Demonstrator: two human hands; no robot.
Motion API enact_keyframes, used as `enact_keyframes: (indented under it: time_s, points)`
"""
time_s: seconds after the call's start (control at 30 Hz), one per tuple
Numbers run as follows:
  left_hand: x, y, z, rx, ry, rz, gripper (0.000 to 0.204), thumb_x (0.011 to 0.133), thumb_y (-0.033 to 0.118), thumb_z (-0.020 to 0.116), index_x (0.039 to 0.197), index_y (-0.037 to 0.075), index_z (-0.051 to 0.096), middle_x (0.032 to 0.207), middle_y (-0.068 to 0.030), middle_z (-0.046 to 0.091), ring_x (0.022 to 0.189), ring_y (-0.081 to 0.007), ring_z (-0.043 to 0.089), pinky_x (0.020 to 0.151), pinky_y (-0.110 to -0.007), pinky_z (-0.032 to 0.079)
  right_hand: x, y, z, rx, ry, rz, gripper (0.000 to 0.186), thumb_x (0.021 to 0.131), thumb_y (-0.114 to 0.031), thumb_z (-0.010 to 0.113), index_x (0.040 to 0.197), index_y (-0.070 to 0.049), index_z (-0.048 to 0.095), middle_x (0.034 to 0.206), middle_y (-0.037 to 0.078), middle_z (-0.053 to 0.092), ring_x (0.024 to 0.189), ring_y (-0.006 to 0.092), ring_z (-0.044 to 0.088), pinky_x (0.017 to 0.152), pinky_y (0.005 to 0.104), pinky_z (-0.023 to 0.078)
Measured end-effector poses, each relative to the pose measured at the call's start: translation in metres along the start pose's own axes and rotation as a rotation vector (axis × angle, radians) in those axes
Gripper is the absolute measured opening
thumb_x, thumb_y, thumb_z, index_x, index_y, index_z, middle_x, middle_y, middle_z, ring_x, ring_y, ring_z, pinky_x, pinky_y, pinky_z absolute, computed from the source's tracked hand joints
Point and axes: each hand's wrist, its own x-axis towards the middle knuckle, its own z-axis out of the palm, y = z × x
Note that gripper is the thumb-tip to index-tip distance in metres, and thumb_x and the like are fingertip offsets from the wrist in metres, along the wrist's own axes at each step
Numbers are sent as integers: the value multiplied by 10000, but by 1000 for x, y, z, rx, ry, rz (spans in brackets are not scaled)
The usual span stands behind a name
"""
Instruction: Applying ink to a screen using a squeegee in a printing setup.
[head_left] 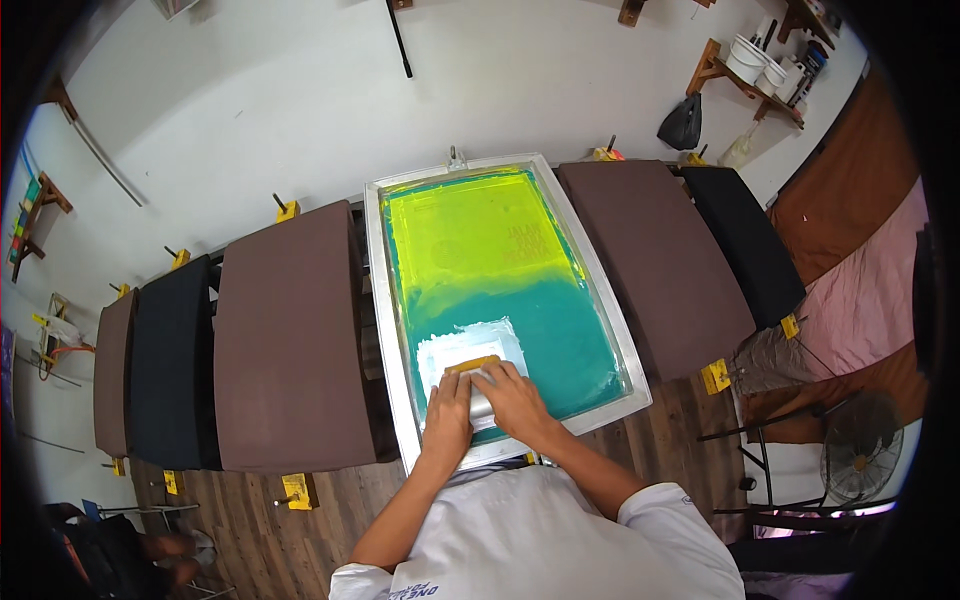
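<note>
A screen-printing frame (618, 345) with a pale metal rim lies in front of me, its mesh yellow-green at the far end and teal at the near end. White ink (462, 340) is spread in a rough patch on the near left of the mesh. Over that patch, my left hand (449, 405) and my right hand (512, 400) grip a squeegee (476, 364) side by side, fingers wrapped over its top. A yellowish strip of the squeegee shows beyond the fingertips; my hands hide much of the rest.
Cloth-covered boards flank the frame: brown (290, 330) and black (172, 365) at left, brown (655, 260) and black (742, 240) at right. Yellow clamps (298, 491) sit at their ends. A fan (861, 447) stands at lower right. Wall shelves (765, 95) hold white tubs.
</note>
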Motion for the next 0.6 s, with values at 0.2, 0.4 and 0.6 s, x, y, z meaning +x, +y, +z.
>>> enact_keyframes:
  time_s: [0.2,0.4,0.6]
  points:
    - [-4,14,-14,-71,-28,-25,630,675,-170,599,1295,-82,535,1333,-274,526,1262,-429,503,1087,-543,385,-3,-7,-15,-64,-85,5,426,742,23,643,1162,-49,627,1181,130,601,1167,330,536,847,433,531]
    - [-7,10,-11,-127,-92,-42,635,664,-189,572,1289,-87,533,1311,-283,538,1241,-427,515,1086,-501,398,-4,1,-17,13,-76,-29,352,786,-1,605,1134,-44,642,1157,140,603,1174,338,536,800,441,554]
    - [-6,12,-7,-70,35,49,626,647,-184,574,1266,-99,544,1268,-288,562,1162,-431,553,1037,-465,436,-11,-3,-4,-69,7,-39,360,788,3,598,1143,-38,645,1176,152,592,1198,348,521,789,435,565]
